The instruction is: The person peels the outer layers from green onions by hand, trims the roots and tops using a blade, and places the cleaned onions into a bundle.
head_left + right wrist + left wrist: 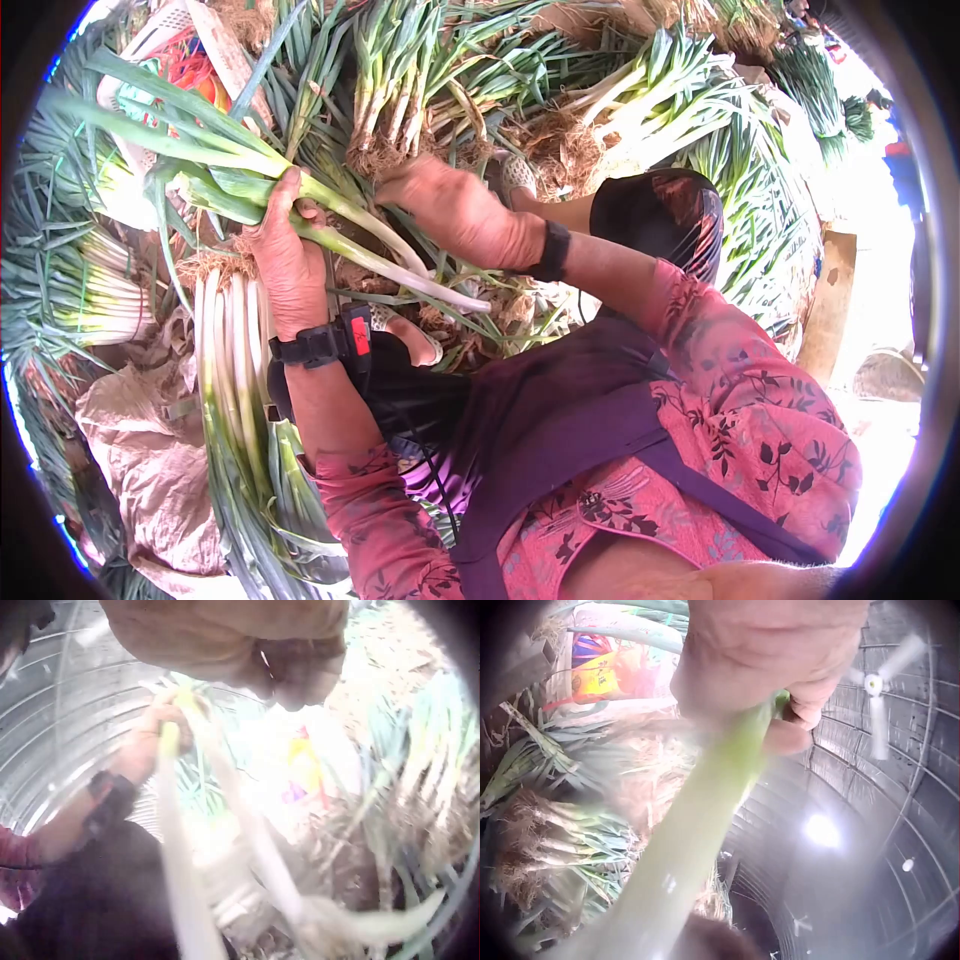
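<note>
My left hand [285,245] grips two long green onions [385,265] around their green necks. Their white ends slant toward the lower right and their leaves spread to the upper left. Close up in the left wrist view, one pale green onion stalk [682,847] runs down from the curled fingers. My right hand [460,215], blurred, is just above and right of the white ends, apart from them. Its fingers are curled in the right wrist view, with nothing showing in the hand [232,637]. Both white stalks [259,847] hang below it there.
Rooted green onions [400,90] stand at the back, with more piled at the right [750,190]. A tied bundle [110,290] lies at the left. Trimmed long onions [235,350] lie beside the left forearm, near a beige sack [150,450]. A white basket [150,30] holds colourful ties.
</note>
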`<move>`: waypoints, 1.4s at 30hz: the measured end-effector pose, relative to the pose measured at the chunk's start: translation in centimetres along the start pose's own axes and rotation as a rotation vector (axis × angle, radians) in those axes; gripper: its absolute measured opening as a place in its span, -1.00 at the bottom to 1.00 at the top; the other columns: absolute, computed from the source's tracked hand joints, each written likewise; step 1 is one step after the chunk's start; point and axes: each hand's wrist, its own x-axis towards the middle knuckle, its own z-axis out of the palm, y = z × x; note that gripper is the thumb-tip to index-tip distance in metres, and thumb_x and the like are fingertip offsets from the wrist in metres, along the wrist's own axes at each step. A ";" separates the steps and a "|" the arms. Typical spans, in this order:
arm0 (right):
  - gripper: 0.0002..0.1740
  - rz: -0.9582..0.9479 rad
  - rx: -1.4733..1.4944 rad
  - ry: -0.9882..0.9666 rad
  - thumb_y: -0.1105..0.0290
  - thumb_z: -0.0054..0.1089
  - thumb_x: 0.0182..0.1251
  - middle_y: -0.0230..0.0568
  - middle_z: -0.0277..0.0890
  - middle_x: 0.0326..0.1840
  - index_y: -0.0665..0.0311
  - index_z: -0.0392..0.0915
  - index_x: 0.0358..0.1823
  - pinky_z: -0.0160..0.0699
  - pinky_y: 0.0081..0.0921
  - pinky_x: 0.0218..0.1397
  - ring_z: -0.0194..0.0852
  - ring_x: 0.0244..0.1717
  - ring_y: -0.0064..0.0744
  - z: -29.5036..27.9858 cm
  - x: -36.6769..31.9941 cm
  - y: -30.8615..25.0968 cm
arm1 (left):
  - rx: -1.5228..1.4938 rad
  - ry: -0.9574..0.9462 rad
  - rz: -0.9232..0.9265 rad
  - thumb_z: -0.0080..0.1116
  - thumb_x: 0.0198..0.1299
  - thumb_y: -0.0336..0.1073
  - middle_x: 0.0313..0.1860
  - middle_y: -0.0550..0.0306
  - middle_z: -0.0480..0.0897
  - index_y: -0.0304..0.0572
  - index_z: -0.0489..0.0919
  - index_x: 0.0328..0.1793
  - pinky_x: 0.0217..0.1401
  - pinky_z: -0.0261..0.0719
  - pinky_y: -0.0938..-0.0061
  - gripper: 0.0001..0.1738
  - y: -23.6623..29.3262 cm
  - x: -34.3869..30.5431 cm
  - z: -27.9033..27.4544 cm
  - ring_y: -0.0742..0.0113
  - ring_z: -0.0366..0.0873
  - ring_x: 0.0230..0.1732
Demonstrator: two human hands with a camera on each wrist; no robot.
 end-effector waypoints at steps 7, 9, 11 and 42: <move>-0.63 -0.321 -0.187 -0.304 0.42 0.18 -0.06 -0.22 0.43 -0.25 0.29 0.48 -0.12 0.49 -0.32 -0.02 0.46 -0.18 -0.18 1.3 -1.1 1.1 | 0.044 0.067 0.012 0.31 0.07 -0.45 -0.39 0.31 0.52 -0.12 0.54 -0.15 -0.56 0.25 0.63 -0.78 0.1 -0.4 0.0 0.55 0.33 -0.57; -0.64 -0.289 0.024 -0.523 0.39 0.21 -0.02 -0.26 0.38 -0.38 0.27 0.43 -0.13 0.50 -0.29 -0.11 0.46 -0.24 -0.18 1.1 -3.4 2.7 | 0.025 0.073 0.034 0.31 0.07 -0.45 -0.39 0.32 0.52 -0.11 0.54 -0.16 -0.56 0.25 0.64 -0.78 0.4 -0.3 -0.3 0.56 0.33 -0.57; -0.69 -0.074 0.068 -0.457 0.39 0.23 0.00 -0.26 0.38 -0.41 0.26 0.43 -0.19 0.51 -0.28 -0.16 0.47 -0.29 -0.18 0.6 -3.8 2.9 | -0.037 0.092 0.023 0.29 0.11 -0.44 -0.39 0.30 0.50 -0.16 0.52 -0.10 -0.53 0.27 0.66 -0.76 0.5 -0.4 -0.1 0.59 0.32 -0.55; -0.69 0.491 0.207 -0.266 0.36 0.06 0.33 -0.02 0.55 -0.19 0.28 0.46 0.06 0.56 -0.31 -0.17 0.62 -0.26 -0.12 -2.0 -6.7 4.7 | -0.137 0.056 -0.018 0.30 0.10 -0.47 -0.33 0.23 0.51 -0.21 0.51 -0.10 -0.47 0.32 0.64 -0.75 0.8 -0.1 -1.3 0.52 0.38 -0.47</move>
